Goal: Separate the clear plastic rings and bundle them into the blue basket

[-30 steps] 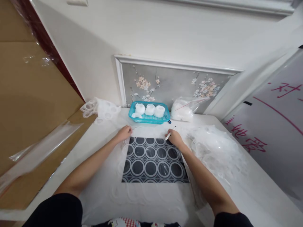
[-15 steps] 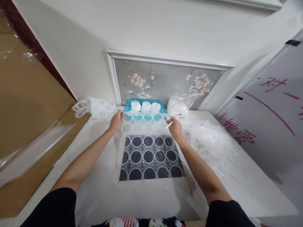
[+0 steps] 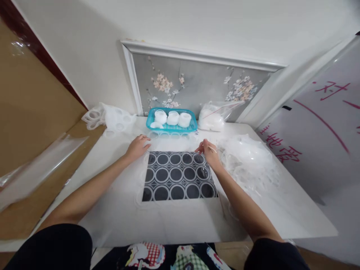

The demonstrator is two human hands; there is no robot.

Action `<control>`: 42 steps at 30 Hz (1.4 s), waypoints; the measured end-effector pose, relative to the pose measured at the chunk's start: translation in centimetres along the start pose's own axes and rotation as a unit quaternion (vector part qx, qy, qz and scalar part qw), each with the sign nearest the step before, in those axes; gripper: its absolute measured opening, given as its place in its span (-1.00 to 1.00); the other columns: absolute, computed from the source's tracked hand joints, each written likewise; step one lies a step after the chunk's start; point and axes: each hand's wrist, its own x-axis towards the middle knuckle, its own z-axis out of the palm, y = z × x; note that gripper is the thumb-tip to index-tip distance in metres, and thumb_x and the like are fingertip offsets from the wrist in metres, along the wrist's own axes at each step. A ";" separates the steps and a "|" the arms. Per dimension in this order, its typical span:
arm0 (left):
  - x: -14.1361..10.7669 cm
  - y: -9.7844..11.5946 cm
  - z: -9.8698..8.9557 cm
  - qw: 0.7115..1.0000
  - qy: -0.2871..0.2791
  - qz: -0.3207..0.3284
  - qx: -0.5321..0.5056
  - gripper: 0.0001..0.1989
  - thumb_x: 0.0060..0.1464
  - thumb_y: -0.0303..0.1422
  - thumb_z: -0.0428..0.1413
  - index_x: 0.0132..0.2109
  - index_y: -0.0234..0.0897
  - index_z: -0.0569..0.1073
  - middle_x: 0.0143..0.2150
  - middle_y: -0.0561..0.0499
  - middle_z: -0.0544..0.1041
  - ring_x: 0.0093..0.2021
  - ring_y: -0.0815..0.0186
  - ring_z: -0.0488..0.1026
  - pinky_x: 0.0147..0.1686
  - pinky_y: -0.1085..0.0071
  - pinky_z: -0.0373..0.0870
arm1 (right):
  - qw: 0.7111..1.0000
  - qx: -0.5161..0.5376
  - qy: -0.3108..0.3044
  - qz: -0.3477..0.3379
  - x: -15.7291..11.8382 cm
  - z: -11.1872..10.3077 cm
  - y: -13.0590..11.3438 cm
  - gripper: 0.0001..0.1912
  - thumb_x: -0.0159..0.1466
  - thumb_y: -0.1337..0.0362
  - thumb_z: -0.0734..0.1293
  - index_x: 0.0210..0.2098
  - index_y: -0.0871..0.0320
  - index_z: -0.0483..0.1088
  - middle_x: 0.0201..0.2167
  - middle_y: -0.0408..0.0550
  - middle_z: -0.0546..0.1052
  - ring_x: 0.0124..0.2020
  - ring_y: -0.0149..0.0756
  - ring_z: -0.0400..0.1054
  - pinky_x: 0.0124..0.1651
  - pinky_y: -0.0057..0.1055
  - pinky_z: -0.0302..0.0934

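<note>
A translucent sheet with round rings (image 3: 171,144) lies flat on the white table, partly over a dark panel with pale circles (image 3: 176,174). My left hand (image 3: 137,147) rests at the sheet's left edge, fingers spread and holding nothing. At the sheet's right edge, my right hand (image 3: 209,152) has a thin white pen (image 3: 213,149) between its curled fingers. Behind the sheet stands a blue tray (image 3: 171,129) with three stacks of white round pieces (image 3: 173,118) and some loose ones at its front left.
A clear bag of white material (image 3: 210,118) stands right of the tray. Crumpled ringed plastic (image 3: 247,161) is heaped on the right. More ringed sheet (image 3: 115,120) lies at the back left, beside a cardboard box (image 3: 36,93). A white board with red writing (image 3: 309,150) is at the right.
The ringed sheet has gone from raised, in front of the tray, to flat on the table. My left hand has let go of its corner and opened. The view has shifted slightly.
</note>
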 end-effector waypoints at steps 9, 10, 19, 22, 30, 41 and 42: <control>-4.1 -0.7 0.9 0.992 -0.016 -0.101 -0.071 -0.81 -0.19 -0.31 0.26 -0.36 -0.26 0.49 -0.13 -0.19 0.50 0.10 -0.14 0.37 0.21 -0.06 0.20 | 0.933 -0.356 -0.013 0.054 -1.8 -0.1 3.0 -0.79 0.24 0.17 0.35 -0.25 0.14 0.28 -0.29 0.15 0.55 -0.18 0.00 0.42 -0.19 -0.28 0.18; -3.8 -0.6 1.1 0.990 -0.023 -0.105 -0.091 -0.85 -0.19 -0.33 0.25 -0.43 -0.25 0.45 -0.21 -0.14 0.51 0.05 -0.08 0.41 0.18 0.00 0.24 | 0.932 -0.355 -0.024 0.066 -1.4 -0.1 3.6 -0.83 0.22 0.23 0.34 -0.26 0.13 0.27 -0.34 0.10 0.54 -0.23 -0.05 0.42 -0.23 -0.31 0.16; -2.1 1.2 1.9 0.942 -0.033 -0.155 -0.296 -0.79 0.20 -0.18 -0.04 -0.27 -0.19 0.13 -0.23 -0.01 0.60 -0.64 0.45 0.34 -0.64 0.53 0.27 | 0.944 -0.326 0.049 0.032 0.2 -0.6 4.3 -0.93 0.30 0.28 0.15 -0.22 0.11 0.22 -0.30 0.05 0.50 -0.27 -0.14 0.36 -0.22 -0.32 0.14; -1.1 1.6 2.0 0.939 -0.031 -0.158 -0.305 -0.82 0.22 -0.23 -0.02 -0.26 -0.20 0.14 -0.16 -0.02 0.60 -0.69 0.52 0.28 -0.69 0.57 0.20 | 0.946 -0.316 0.076 0.013 1.7 -0.8 4.3 -0.92 0.29 0.26 0.18 -0.23 0.11 0.24 -0.29 0.04 0.49 -0.26 -0.14 0.35 -0.20 -0.31 0.15; 0.9 0.9 2.2 0.965 0.075 -0.153 -0.199 -0.86 0.19 -0.38 0.02 -0.10 -0.23 0.25 0.03 -0.13 0.49 -0.33 0.36 0.48 -0.42 0.46 0.41 | 0.952 -0.262 0.156 -0.014 3.3 0.8 1.7 -0.71 0.34 0.05 0.21 -0.26 0.15 0.37 -0.27 0.14 0.51 -0.09 -0.02 0.33 -0.02 -0.17 0.18; -16.5 6.1 1.7 0.954 -0.025 0.258 0.147 -0.77 0.32 -0.37 0.01 -0.25 -0.37 0.52 -0.20 -0.20 0.61 -0.20 0.15 0.56 -0.18 0.29 0.48 | 0.954 0.172 -0.232 0.082 -5.8 12.6 -2.9 -0.39 0.09 -0.27 0.37 -0.32 0.21 0.56 -0.49 0.03 0.60 -0.52 -0.26 0.47 -0.47 -0.38 0.29; -17.3 6.6 2.1 0.937 -0.002 0.291 0.195 -0.77 0.33 -0.40 0.00 -0.21 -0.41 0.52 -0.14 -0.25 0.61 -0.17 0.13 0.57 -0.18 0.27 0.49 | 0.953 0.168 -0.242 0.073 -5.8 12.9 -2.9 -0.44 0.08 -0.22 0.41 -0.35 0.20 0.56 -0.48 0.02 0.60 -0.51 -0.27 0.47 -0.47 -0.39 0.29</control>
